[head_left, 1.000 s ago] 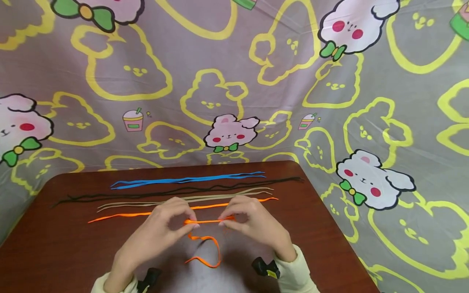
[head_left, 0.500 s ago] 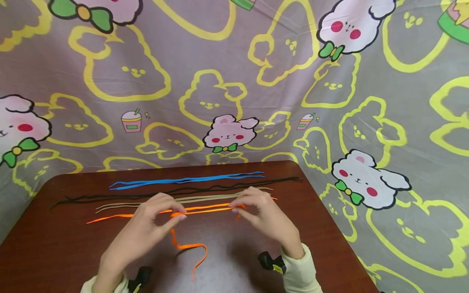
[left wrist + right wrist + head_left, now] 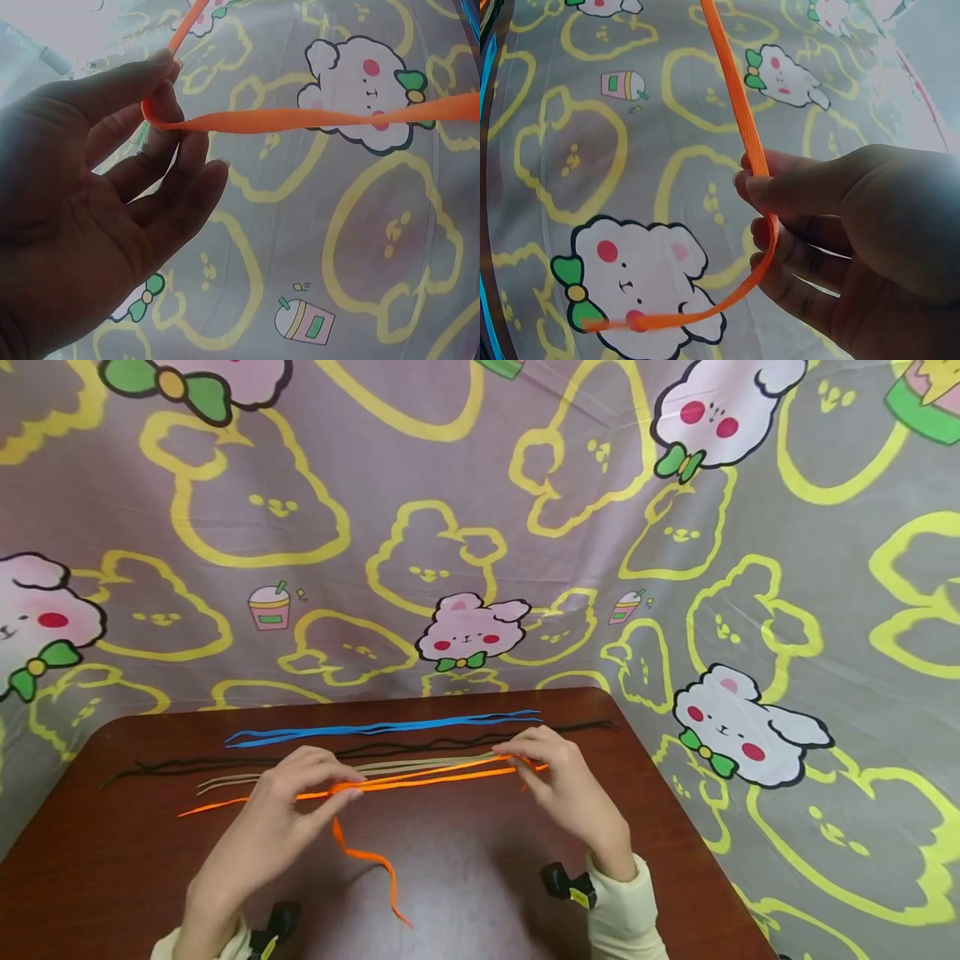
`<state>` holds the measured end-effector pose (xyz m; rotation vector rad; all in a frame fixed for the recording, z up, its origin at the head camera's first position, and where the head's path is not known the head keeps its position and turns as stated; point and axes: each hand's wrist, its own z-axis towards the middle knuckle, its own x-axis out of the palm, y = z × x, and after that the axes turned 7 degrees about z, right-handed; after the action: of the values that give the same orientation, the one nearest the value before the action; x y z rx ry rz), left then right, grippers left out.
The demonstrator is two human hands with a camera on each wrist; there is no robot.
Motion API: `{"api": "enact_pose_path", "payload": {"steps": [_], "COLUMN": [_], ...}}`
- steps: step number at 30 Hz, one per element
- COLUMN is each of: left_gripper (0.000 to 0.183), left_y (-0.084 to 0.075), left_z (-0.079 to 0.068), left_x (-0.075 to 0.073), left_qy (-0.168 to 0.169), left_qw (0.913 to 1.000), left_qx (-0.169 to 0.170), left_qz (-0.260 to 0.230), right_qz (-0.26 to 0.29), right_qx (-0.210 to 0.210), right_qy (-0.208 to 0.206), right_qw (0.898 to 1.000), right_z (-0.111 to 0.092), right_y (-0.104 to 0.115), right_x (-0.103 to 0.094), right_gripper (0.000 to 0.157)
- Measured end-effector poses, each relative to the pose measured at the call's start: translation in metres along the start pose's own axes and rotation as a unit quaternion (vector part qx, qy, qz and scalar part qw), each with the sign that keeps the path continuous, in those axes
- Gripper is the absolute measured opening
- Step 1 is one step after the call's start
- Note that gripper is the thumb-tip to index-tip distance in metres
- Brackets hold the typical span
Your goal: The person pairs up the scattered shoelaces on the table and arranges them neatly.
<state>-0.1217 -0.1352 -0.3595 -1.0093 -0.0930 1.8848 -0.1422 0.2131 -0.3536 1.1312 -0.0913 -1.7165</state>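
Observation:
A flat orange shoelace (image 3: pixel 739 112) is stretched between my two hands above the table. My left hand (image 3: pixel 281 810) pinches it between thumb and fingertips, and a wavy tail (image 3: pixel 393 885) of it hangs down toward the table. Farther right, my right hand (image 3: pixel 573 793) pinches the other stretch, its thumb pressing the lace flat against the index finger in the right wrist view. A short end curves down past the fingers there. Just behind the held lace, a second orange shoelace (image 3: pixel 213 808) lies lengthwise on the table, partly hidden by both hands.
Behind the orange lace lie beige laces (image 3: pixel 247 777), then black laces (image 3: pixel 180 766) and blue laces (image 3: pixel 390 727), all roughly parallel. They rest on a dark brown table (image 3: pixel 112 868). A patterned cloth (image 3: pixel 360 460) hangs behind the table and along its right side.
My hands have moved apart and away from me, left hand leftward and right hand rightward. The stretch of lace between them has grown longer, and the hanging tail has straightened and shifted left.

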Motion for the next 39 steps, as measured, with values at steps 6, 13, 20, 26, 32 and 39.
{"api": "enact_pose_path", "payload": {"steps": [6,13,20,26,32,39], "left_gripper": [0.038,0.039,0.038,0.04,0.039,0.031], "left_y": [0.003,0.007,0.014,0.023,0.029,0.032], "left_z": [0.001,0.0,0.0,-0.004,-0.006,-0.009], "left_x": [-0.004,-0.007,-0.009,-0.013,-0.018,-0.025], "left_qy": [-0.032,-0.064,-0.086,-0.117,-0.135,-0.139], "left_qw": [0.9991,0.997,0.9951,0.9918,0.9888,0.9853], "left_qx": [-0.008,-0.025,-0.036,-0.032,-0.041,-0.07], "left_qz": [0.026,0.035,0.033,0.04,0.049,0.07], "right_qz": [-0.016,-0.03,-0.054,-0.067,-0.079,-0.075], "right_qx": [0.02,0.051,0.022,0.036,0.053,0.056], "right_qy": [-0.022,-0.048,-0.083,-0.107,-0.134,-0.156], "right_qw": [0.999,0.997,0.995,0.991,0.986,0.983], "right_z": [-0.001,-0.002,-0.003,-0.006,-0.011,-0.013], "right_y": [-0.004,-0.01,-0.021,-0.027,-0.035,-0.04], "right_x": [-0.006,-0.011,-0.014,-0.02,-0.026,-0.032], "right_gripper": [0.022,0.017,0.024,0.017,0.013,0.013]}}
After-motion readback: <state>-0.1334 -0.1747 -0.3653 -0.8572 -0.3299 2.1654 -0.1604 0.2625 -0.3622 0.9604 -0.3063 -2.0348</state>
